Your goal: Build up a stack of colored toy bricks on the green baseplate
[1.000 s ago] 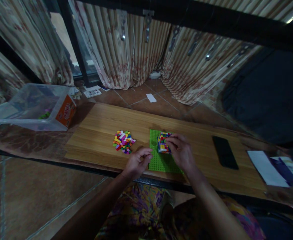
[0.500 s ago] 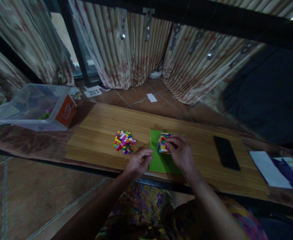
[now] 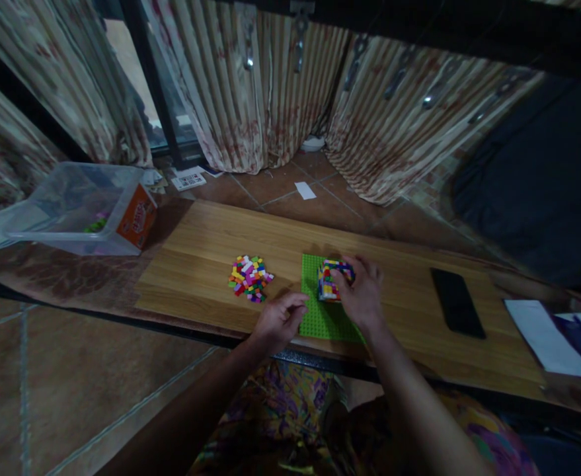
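Observation:
A small block built of many-coloured toy bricks point(image 3: 328, 280) stands on a green studded baseplate point(image 3: 314, 325). My right hand point(image 3: 362, 292) reaches over its right side, the thumb at the top and the fingers bent round the far right corner; part of the build is hidden under it. At the left edge of the baseplate is my left hand point(image 3: 281, 318), its thumb and fingers drawn together in a pinch. Whatever may be between those fingertips is too small to tell. To the left of it lies a pile of loose coloured bricks point(image 3: 250, 277).
Everything rests on a long wooden board point(image 3: 195, 264). A black phone-like slab point(image 3: 457, 303) lies to the right, with white paper point(image 3: 548, 337) beyond it. On the left stands a clear plastic box point(image 3: 72, 241) with an orange label and a few pieces inside.
My right hand's fingers have shifted from the top of the brick build toward its far right corner and spread more. My left hand stays pinched. The whole view has shifted slightly.

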### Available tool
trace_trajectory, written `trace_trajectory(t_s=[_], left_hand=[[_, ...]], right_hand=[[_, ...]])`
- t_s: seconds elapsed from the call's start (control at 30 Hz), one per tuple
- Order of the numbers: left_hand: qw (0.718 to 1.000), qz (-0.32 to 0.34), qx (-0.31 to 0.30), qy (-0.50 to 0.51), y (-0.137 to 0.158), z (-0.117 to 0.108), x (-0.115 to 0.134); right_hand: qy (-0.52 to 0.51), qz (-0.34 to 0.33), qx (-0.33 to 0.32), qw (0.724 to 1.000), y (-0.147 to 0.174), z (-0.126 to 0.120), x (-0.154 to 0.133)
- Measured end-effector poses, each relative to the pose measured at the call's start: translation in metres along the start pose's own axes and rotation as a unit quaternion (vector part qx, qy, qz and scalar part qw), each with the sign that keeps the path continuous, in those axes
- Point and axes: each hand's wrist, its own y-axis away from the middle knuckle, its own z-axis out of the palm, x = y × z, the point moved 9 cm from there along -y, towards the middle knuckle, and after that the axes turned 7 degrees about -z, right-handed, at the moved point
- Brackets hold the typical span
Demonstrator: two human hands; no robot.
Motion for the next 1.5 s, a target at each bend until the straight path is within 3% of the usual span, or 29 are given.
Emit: trace_trajectory(t_s=[0.3,0.5,0.6,0.7,0.87,1.0,1.23,1.5], left_hand=[[1.0,-0.014,0.005,-0.013,0.0,0.001,0.0],[1.0,-0.013,0.011,-0.004,0.008,-0.002,0.007],[0.998,0.0,0.043,-0.034,0.021,-0.019,0.015],[0.991,0.005,0.112,-0.079,0.035,-0.052,0.015],[0.958,0.001,0.225,-0.177,0.049,-0.112,0.003],[0.934,-0.014,0.268,-0.236,0.047,-0.138,-0.005],[0.922,-0.069,0.216,-0.313,0.025,-0.139,-0.013],[0.898,-0.088,0.19,-0.387,0.012,-0.129,-0.011]], right_hand=[[-0.057,0.018,0.011,0.998,0.007,0.008,0.004],[-0.044,-0.027,0.021,0.998,0.004,0.004,0.001],[-0.017,-0.058,0.043,0.997,0.003,-0.009,-0.012],[-0.034,-0.09,0.058,0.994,0.01,-0.018,-0.043],[-0.123,-0.153,-0.045,0.98,0.032,0.021,-0.106],[-0.105,-0.125,-0.082,0.983,0.033,0.06,-0.116],[-0.104,-0.155,-0.113,0.976,0.013,0.089,-0.131],[-0.083,-0.227,-0.17,0.955,0.022,0.107,-0.149]])
